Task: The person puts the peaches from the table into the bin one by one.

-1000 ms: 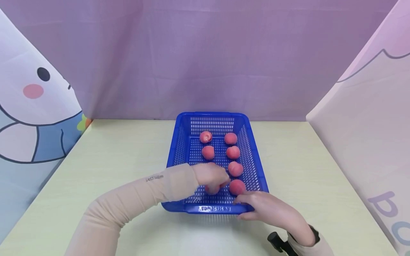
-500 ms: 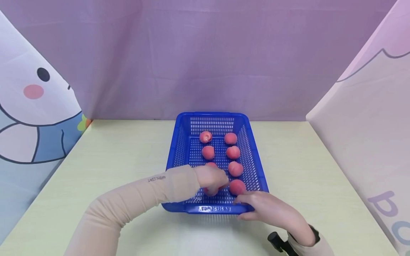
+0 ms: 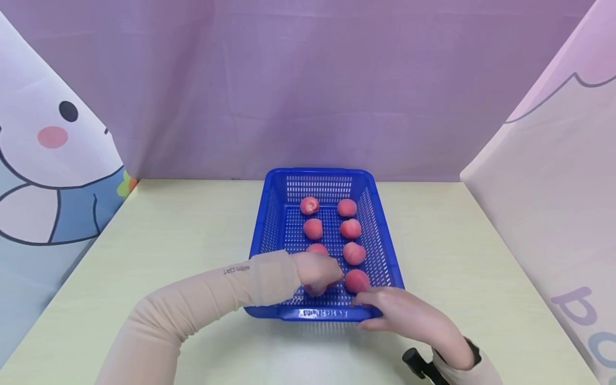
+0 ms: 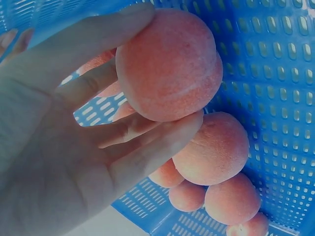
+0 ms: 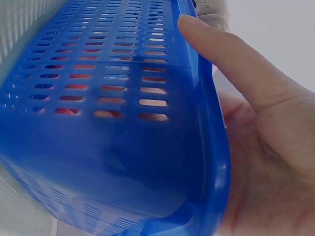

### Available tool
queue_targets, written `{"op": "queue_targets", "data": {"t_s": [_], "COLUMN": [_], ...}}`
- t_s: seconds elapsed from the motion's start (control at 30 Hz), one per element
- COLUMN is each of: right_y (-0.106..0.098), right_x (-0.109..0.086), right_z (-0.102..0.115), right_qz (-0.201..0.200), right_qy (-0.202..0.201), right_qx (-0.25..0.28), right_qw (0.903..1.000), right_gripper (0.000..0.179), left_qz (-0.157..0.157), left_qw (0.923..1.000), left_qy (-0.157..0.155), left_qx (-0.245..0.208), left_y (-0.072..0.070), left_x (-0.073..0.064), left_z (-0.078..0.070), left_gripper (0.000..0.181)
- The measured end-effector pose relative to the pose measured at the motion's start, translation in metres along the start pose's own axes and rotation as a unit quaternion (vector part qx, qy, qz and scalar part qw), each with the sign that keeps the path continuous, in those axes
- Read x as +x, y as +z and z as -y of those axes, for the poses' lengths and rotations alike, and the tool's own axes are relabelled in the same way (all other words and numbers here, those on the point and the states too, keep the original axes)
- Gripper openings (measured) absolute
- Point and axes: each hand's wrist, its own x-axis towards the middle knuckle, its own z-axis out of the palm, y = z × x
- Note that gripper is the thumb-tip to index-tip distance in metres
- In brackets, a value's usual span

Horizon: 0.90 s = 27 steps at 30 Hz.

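A blue plastic basket (image 3: 289,313) with slotted walls contains several pinkish-red peaches, roughly in two rows. Inside its near left part, my left hand (image 3: 317,268) holds a peach (image 4: 170,64) between thumb and fingers, as the left wrist view shows. Most of that peach is covered by the hand in the head view. Just beyond it lies another peach (image 4: 212,148), close to the fingertips. My right hand (image 3: 409,316) grips the basket's near right corner, thumb outside the rim and fingers over it. A peach (image 3: 357,280) sits right by those fingers.
The basket stands on a pale yellow-green table (image 3: 192,224). A purple cloth (image 3: 308,85) hangs behind it, and printed panels rise at both sides. A black fitting (image 3: 418,363) is strapped at the right wrist.
My left hand has shifted slightly toward the basket's near end, so more of the peach beyond it shows. The right hand and the basket stay where they were.
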Motion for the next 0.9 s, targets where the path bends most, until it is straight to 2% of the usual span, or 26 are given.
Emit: {"op": "queue_targets", "data": {"t_s": [0.43, 0.67, 0.83, 0.9], "right_y": [0.0, 0.0004, 0.0007, 0.0005], "right_x": [-0.0004, 0.0003, 0.0005, 0.0005], "right_z": [-0.0001, -0.001, -0.0012, -0.001], "right_qz": [-0.001, -0.003, -0.002, -0.002], "right_qy": [-0.001, -0.013, -0.012, -0.01], "right_qx": [-0.005, -0.007, -0.011, -0.01], "right_qw": [1.0, 0.9999, 0.9999, 0.9999], "right_gripper": [0.025, 0.028, 0.031, 0.03], "left_qz": [-0.001, 0.0, 0.0, 0.001], "left_qw": [0.9992, 0.9998, 0.9996, 0.9999], "left_qy": [-0.007, 0.014, 0.011, 0.002], "left_qx": [-0.039, 0.015, 0.025, 0.014], "left_y": [0.0013, 0.0012, 0.0009, 0.0008], "left_x": [-0.0023, -0.0004, -0.0008, -0.0023], "left_z": [0.003, 0.0029, 0.0034, 0.0035], "left_gripper": [0.03, 0.025, 0.03, 0.032]}}
